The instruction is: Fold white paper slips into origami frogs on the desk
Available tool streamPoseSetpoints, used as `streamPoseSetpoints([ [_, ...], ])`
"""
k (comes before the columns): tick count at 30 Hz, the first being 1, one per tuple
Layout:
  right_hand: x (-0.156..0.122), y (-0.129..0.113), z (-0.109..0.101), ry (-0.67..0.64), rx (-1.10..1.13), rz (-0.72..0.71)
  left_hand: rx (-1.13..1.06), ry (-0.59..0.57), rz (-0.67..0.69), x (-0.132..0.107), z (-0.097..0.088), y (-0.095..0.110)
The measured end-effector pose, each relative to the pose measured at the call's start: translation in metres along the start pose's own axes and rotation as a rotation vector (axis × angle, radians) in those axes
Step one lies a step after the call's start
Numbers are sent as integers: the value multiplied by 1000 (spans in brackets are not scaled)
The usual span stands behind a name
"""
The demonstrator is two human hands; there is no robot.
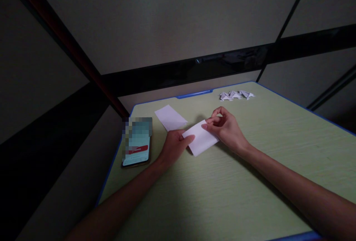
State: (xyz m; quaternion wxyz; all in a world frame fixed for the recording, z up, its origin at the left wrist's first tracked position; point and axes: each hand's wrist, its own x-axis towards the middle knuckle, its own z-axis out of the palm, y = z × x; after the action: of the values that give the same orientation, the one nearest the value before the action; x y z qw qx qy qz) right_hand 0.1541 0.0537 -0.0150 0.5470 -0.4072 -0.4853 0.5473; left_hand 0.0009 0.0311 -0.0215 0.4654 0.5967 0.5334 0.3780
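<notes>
A folded white sheet of paper (200,139) is held between my two hands just above the table. My left hand (175,145) grips its left edge, thumb on top and the other fingers hidden beneath. At the upper right corner, my right hand (226,126) pinches the paper between thumb and fingers. Another white piece of paper (170,116) lies flat on the table, just beyond my left hand.
A phone (137,144) with a lit screen stands at the table's left edge. Three small folded paper figures (235,95) sit in a row at the far right. The pale green table (278,137) has a blue rim, with a blue strip (194,94) at its back edge near the wall panels.
</notes>
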Motion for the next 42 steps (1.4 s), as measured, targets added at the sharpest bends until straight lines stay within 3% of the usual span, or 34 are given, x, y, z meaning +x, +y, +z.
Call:
streamPoseSetpoints([
  [3,0,-9,-5,-155,-119,-34,100,-171,-14,0,-2,5],
  [7,-5,-12,-3,-311,-196,-55,151,-255,-1,-1,-3,6],
  [10,-5,-9,0,-286,-166,-31,133,-215,-7,-2,-1,4],
  [17,-7,2,7,-105,-44,140,13,2,11,-1,4,1],
  [28,-10,13,10,-153,-19,229,-116,51,14,-2,5,-2],
  [36,-11,11,12,-138,-21,205,-95,77,29,-3,5,-1],
  [42,-9,7,13,-102,103,233,-69,148,77,-1,4,-3],
])
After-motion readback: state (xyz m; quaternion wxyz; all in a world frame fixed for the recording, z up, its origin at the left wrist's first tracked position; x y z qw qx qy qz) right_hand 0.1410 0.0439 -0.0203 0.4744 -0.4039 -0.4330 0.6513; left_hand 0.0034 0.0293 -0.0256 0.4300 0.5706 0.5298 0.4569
